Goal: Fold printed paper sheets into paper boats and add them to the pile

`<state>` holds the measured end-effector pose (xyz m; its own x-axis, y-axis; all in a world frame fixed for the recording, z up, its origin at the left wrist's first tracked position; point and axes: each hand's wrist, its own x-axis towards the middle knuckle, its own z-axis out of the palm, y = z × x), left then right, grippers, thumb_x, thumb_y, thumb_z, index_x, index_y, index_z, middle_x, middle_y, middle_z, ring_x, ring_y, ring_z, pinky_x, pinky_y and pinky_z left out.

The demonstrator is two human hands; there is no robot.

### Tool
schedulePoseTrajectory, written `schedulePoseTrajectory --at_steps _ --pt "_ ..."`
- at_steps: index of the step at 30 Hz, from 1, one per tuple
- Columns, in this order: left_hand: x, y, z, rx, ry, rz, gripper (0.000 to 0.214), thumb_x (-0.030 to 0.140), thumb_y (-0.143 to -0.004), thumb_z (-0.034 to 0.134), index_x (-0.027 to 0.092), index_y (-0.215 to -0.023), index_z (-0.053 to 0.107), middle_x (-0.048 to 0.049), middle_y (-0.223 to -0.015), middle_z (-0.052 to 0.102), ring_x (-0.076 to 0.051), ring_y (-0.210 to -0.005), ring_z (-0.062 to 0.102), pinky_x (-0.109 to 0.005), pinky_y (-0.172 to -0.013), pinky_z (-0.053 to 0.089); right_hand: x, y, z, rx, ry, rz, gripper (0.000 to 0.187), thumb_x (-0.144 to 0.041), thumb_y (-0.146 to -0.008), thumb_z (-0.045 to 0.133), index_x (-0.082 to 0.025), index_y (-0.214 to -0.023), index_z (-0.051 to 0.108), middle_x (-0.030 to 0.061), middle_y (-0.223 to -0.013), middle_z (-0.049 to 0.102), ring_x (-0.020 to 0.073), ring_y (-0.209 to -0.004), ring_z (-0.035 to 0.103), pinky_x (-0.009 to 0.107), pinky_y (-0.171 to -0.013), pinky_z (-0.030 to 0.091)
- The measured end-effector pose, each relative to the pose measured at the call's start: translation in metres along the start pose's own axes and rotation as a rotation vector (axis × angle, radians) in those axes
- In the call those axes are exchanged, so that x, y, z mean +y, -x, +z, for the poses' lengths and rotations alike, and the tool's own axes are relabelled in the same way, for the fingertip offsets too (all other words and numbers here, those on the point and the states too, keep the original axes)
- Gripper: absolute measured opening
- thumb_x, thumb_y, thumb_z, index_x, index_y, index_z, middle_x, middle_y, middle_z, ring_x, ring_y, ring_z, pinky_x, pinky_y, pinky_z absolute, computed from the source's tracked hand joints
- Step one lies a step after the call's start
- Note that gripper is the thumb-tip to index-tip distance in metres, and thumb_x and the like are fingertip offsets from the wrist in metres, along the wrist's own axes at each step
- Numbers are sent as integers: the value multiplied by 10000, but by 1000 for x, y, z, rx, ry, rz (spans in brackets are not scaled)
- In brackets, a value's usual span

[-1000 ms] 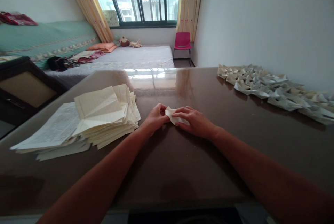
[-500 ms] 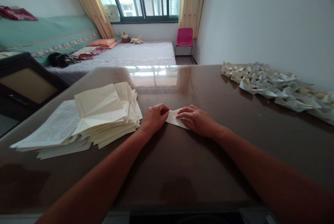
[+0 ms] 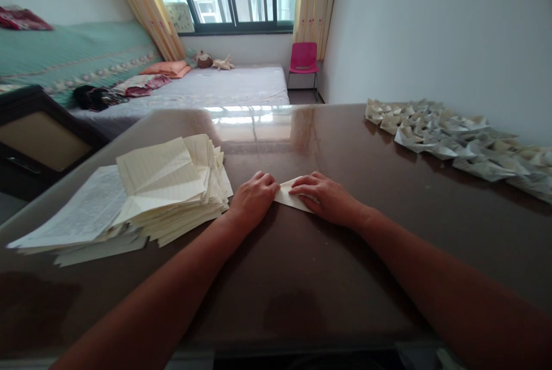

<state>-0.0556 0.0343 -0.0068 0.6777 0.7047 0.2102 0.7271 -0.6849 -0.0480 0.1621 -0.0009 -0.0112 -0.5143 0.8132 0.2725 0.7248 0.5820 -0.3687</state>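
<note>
A small folded sheet of paper (image 3: 290,196), cream-coloured and roughly triangular, lies on the brown tabletop in front of me. My left hand (image 3: 257,193) is closed at its left end, fingertips pinching the edge. Over its right part rests my right hand (image 3: 321,196), with bent fingers holding the paper down and the thumb low along its near edge. The fingers hide some of the folds. Left of my left hand stands a thick stack of loose paper (image 3: 181,209), with a creased, partly folded sheet (image 3: 157,166) on top.
Rows of folded paper boats (image 3: 444,128) stand along the table's right side near the wall. White printed sheets (image 3: 86,209) lie at the left by the stack. Beyond the glossy table (image 3: 345,278) are a bed (image 3: 241,85), a pink chair (image 3: 303,59) and a dark cabinet (image 3: 43,134).
The left fingers have curled further over the paper's left end. My right hand stays nearly in place on the paper. The view has shifted slightly.
</note>
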Motion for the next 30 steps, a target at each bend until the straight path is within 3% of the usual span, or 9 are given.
schedulePoseTrajectory --at_steps 5,9,14,17,21,26,30 --pt "-2 6 -2 -6 102 48 294 144 -913 429 225 -1068 665 -59 -1094 621 -201 -1007 512 -306 -829 494 3 0 2 3 -39 3 358 -120 -885 460 -250 -1153 659 32 -1180 650 182 -1036 546 339 -926 444" --pt "7 9 -3 -19 125 31 315 132 -892 423 209 -1074 669 -87 -1039 617 -215 -969 521 -336 -842 498 8 -1 1 66 -78 55 362 -106 -876 450 -234 -1138 666 51 -1126 673 185 -1037 566 333 -915 453" --pt "25 10 -9 -71 93 39 329 138 -883 424 193 -1135 628 -92 -990 580 -214 -937 520 -331 -827 500 22 -4 -10 279 -148 269 329 -110 -842 459 -209 -1050 694 40 -1002 712 164 -887 640 285 -819 485" --pt "28 10 -10 -77 82 76 318 125 -880 421 159 -1121 625 -109 -1059 575 -228 -986 505 -345 -867 496 33 -3 -22 317 -95 398 258 -196 -850 507 -211 -1018 702 34 -963 724 161 -785 644 268 -728 484" --pt "26 9 -7 -41 95 141 304 103 -873 429 125 -1112 615 -128 -1157 575 -228 -1059 495 -364 -964 465 47 1 -30 257 42 518 243 -302 -877 521 -213 -1021 695 42 -918 722 163 -724 627 269 -677 459" --pt "27 5 -3 20 89 148 222 157 -919 424 133 -958 641 -107 -1052 619 -207 -1016 528 -345 -942 479 55 0 -16 134 113 491 280 -387 -860 582 -185 -1039 659 60 -955 690 151 -757 619 257 -688 445" --pt "31 -1 -1 37 43 127 293 224 -961 373 122 -883 636 -113 -957 624 -217 -982 539 -366 -910 485 51 -2 -9 70 86 485 286 -351 -800 662 -195 -1039 633 20 -868 694 138 -720 610 242 -652 426"
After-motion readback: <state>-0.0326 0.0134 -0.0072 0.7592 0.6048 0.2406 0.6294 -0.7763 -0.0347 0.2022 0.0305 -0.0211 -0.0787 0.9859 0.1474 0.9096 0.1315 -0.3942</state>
